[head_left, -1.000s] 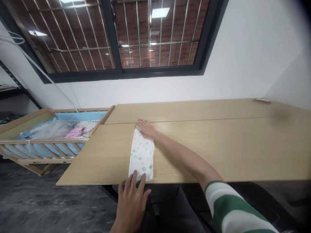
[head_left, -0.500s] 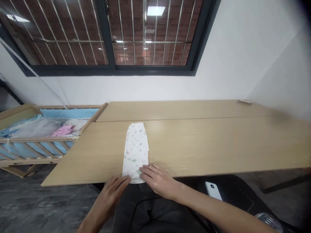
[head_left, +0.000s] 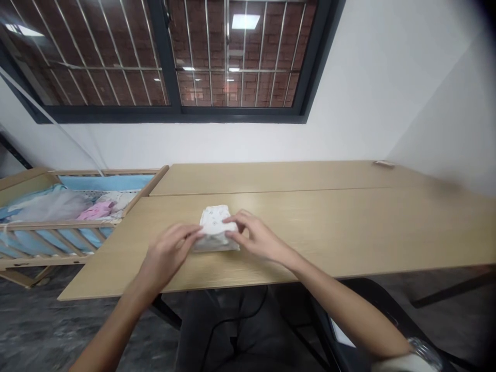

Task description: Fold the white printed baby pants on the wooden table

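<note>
A small white cloth with a green print lies folded over on the light wooden table, near its front edge. My left hand pinches the folded cloth's left side with its fingertips. My right hand pinches its right side, fingers curled onto the top layer. Both hands hold the near end of the cloth lifted over its far part.
A wooden baby cot with blue lining, a pink garment and other cloths stands at the table's left end. A window with bars is above on the white wall. A small flat object lies at the table's far right.
The cloth lay stretched out as a long strip. Both hands took its near end and carried it away from me, folding the strip over itself into a short bundle.
</note>
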Available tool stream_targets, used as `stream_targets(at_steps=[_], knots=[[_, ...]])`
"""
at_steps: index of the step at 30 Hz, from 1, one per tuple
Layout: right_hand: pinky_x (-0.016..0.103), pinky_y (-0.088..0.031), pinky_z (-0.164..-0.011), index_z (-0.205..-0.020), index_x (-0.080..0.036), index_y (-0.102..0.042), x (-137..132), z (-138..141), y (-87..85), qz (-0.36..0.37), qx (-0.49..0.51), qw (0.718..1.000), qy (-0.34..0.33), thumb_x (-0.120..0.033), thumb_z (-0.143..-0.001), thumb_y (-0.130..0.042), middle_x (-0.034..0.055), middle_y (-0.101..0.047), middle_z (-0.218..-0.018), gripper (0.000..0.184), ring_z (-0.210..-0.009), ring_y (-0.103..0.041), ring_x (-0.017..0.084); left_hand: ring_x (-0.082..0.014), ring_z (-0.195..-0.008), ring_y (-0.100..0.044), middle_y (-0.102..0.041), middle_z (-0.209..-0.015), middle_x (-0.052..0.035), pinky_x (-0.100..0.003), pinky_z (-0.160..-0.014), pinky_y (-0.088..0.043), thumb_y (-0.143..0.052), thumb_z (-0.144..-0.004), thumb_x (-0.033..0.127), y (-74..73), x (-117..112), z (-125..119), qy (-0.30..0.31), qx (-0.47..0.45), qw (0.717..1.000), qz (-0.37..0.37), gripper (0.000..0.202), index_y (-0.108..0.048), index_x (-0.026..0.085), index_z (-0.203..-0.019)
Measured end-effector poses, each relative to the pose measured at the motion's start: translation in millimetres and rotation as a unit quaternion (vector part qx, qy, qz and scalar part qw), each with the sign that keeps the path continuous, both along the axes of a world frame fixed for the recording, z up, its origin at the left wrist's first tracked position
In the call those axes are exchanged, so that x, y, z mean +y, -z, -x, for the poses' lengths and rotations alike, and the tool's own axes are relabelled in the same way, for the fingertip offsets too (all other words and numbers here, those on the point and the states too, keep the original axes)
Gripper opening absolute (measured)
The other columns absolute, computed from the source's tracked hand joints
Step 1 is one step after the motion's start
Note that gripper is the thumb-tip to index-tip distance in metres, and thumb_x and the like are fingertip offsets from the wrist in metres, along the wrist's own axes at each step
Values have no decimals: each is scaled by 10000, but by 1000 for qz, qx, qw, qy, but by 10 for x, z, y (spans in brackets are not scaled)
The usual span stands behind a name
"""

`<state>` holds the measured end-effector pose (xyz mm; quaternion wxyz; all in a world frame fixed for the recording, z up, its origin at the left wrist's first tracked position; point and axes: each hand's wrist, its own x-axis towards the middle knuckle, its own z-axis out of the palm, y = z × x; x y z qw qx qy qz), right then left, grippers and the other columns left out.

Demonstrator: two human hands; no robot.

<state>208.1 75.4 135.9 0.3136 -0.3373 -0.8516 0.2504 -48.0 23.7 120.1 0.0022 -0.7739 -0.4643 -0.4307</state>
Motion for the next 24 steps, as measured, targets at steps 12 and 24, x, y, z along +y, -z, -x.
stream_targets(at_steps=[12,24], knots=[[243,-461,-667,-929,-180,-595,1675,458,870,157,90,961,211,-204,-751,-753,-13,-619,-795,239,-736,-594,138,-199,-828,-644,-741,-917,-103,-283,-748,-466,-519,-923,279,340,1735,-100,-61,22,970,234,251,-707,117,-953],[412,-368,-1126,-1395,-168,-501,1356,479,790,-58,10,996,72,-399,-994,-505,147,-524,-1427,463,-1340,-479,245,-388,-1265,-524,-552,-1394,-232,-533,-1063,-417,-411,-1002,423,846,599,-500,-129,187,965,128,475,-589,113,-1315]])
